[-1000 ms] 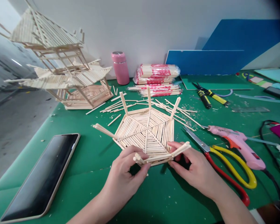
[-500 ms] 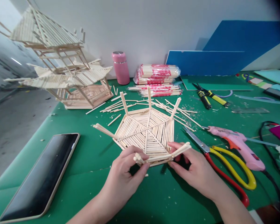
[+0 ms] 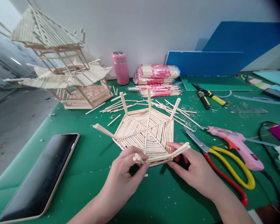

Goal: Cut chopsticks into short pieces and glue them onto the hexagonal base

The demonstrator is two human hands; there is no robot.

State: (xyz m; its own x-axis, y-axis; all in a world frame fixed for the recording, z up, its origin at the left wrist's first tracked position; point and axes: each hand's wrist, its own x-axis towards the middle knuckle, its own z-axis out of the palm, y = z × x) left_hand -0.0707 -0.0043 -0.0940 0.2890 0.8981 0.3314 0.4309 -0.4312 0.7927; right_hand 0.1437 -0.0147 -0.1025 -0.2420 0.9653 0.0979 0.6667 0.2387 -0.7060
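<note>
My left hand (image 3: 124, 174) pinches the near-left corner post of the hexagonal stick panel (image 3: 146, 130). My right hand (image 3: 196, 171) grips the near-right corner post. Panel lies on the green desk (image 3: 88, 174) just beyond both hands; scissors (image 3: 224, 165) right of right hand.

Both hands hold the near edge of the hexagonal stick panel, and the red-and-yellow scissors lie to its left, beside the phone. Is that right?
Not quite. The head view shows the scissors lying right of the stick panel, beside the pink glue gun; the phone lies alone on the left. Both the left hand and right hand do hold the near edge.
</note>
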